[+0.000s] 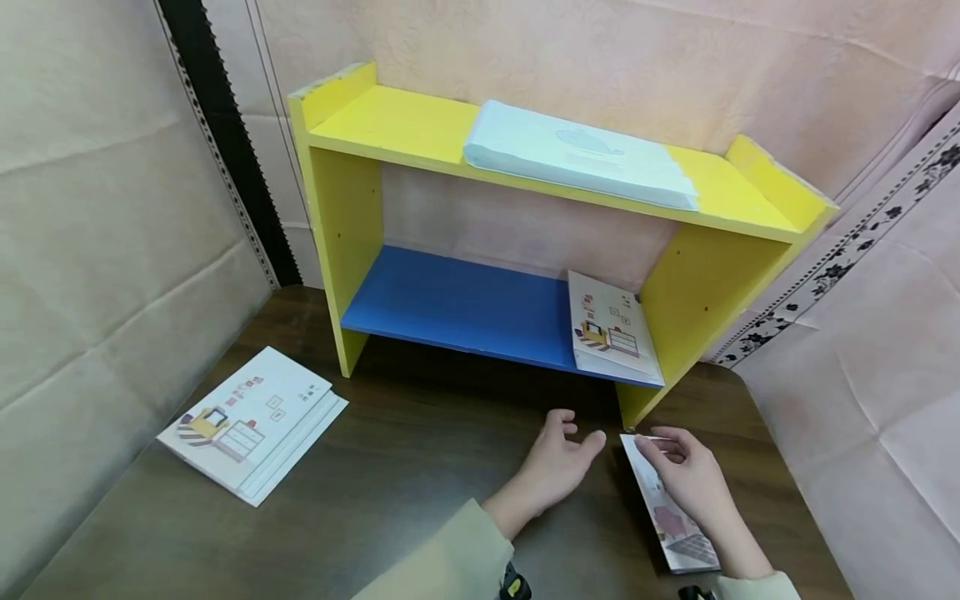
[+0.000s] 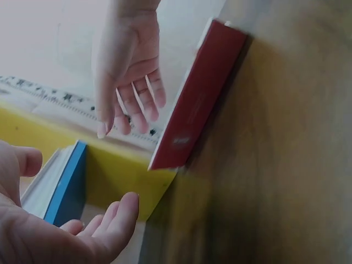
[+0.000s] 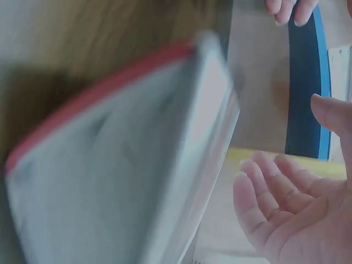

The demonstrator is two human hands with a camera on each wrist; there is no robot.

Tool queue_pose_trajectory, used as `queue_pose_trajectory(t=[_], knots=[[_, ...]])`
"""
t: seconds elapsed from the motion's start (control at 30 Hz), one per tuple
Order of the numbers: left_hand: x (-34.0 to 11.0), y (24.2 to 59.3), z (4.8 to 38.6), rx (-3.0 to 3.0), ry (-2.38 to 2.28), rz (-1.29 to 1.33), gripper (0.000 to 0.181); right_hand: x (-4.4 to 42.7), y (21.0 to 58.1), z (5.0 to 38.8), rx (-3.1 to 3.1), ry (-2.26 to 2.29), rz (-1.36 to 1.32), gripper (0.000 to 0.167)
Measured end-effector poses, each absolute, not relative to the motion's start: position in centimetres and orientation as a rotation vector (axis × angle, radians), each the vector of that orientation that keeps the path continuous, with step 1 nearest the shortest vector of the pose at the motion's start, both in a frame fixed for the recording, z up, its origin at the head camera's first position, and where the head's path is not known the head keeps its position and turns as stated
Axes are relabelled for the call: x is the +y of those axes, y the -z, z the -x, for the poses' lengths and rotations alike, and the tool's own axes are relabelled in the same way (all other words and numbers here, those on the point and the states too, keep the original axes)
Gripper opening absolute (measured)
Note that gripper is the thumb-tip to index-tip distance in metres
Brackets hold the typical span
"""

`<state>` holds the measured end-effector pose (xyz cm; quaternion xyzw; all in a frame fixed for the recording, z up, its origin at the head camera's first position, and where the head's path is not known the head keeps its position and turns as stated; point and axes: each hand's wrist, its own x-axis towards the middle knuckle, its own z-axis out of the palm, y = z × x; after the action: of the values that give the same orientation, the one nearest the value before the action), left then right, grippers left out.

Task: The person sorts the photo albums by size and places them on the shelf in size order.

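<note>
left hand (image 1: 557, 464) and right hand (image 1: 692, 477) are being held loose, empty; flat white-and-red paper book (image 1: 667, 523) before the yellow-and-blue wooden shelf (image 1: 457, 298) is being judged light, stiffish, best pinched edgewise

Pale, creased walls (image 1: 97, 233) rise round me, black strip (image 1: 236, 142) at left, floral border (image 1: 832, 273) at right, and ahead a yellow-and-blue shelf (image 1: 472, 296) stands on the brown table (image 1: 420, 467).

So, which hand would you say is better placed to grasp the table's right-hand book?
Probably the right hand: it is empty and close by the book; the left hand, also empty, is farther away.
</note>
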<state>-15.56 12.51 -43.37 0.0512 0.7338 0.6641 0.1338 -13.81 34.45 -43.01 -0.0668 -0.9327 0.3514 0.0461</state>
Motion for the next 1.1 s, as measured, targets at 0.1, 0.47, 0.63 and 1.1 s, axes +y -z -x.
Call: queue_pose_trajectory(t=[0.1,0.47,0.63,1.1], knots=[[13.3,43.9,14.5,2.128,-1.938,-0.127,0.062,35.3,43.2,13.2,-2.856,-1.008,0.19,0.062],[15.7,45.7,11.7,2.086,-1.915,-0.124,0.077,38.5,44.3,12.2,-3.019,-0.942,0.312,0.089],[16.5,46.7,10.6,2.055,-1.881,-0.147,0.086,39.8,45.2,12.0,-3.048,-0.962,0.41,0.097],[16.9,47.9,9.6,1.996,-1.829,-0.133,0.089,41.3,46.6,12.6,-3.096,-1.007,0.578,0.114]])
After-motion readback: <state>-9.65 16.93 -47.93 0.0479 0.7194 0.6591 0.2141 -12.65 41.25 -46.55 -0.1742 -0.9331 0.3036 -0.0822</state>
